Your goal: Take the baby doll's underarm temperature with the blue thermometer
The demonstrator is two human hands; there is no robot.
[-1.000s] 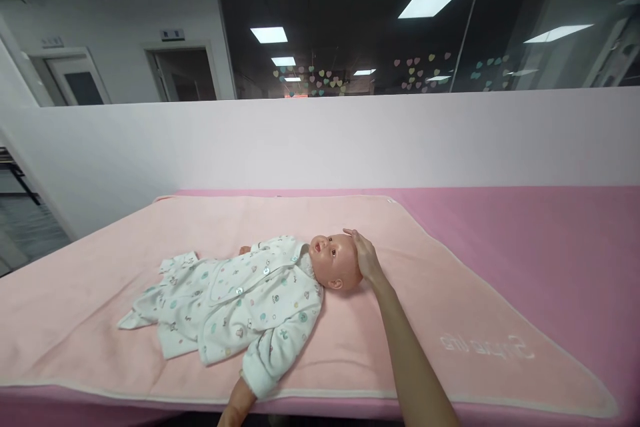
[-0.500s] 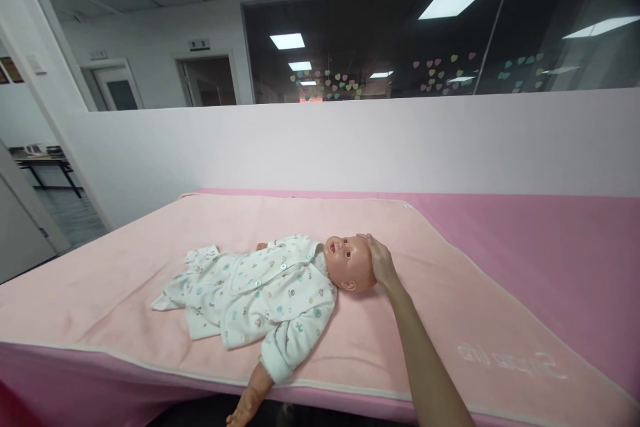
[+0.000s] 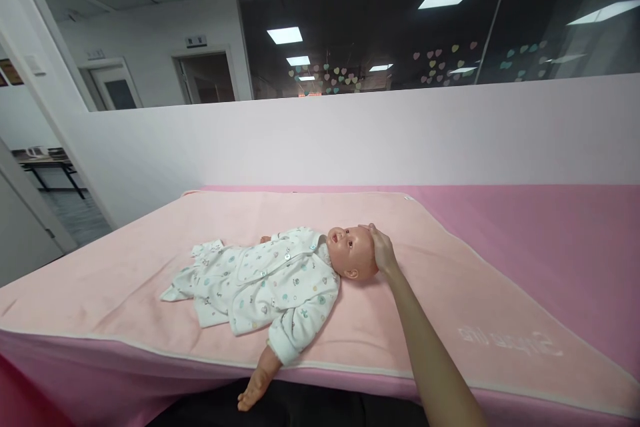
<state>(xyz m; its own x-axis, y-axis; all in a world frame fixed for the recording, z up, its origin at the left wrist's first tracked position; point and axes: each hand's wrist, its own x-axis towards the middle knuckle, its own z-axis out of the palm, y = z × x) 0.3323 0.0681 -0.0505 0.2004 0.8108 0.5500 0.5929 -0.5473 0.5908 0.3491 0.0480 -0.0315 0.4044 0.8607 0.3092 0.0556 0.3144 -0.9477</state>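
Note:
A baby doll (image 3: pixel 280 280) lies on its back on a peach blanket (image 3: pixel 440 320), dressed in a white printed jacket and trousers. Its head points to the right. My right hand (image 3: pixel 383 250) rests against the crown of the doll's head (image 3: pixel 351 253), palm and fingers laid along it; some fingers are partly hidden behind the head. One of the doll's arms (image 3: pixel 260 383) hangs over the near edge of the bed. My left hand is out of view.
Pink sheeting (image 3: pixel 560 240) shows beyond the blanket on the right. A low white wall (image 3: pixel 350 140) with glass above stands behind the bed. At the far left are a door (image 3: pixel 25 213) and a table (image 3: pixel 47 163). Something red (image 3: pixel 25 393) shows at the lower left corner.
The view has shifted slightly, so the doll and blanket sit a little higher in the picture. My right hand remains on the doll's head.

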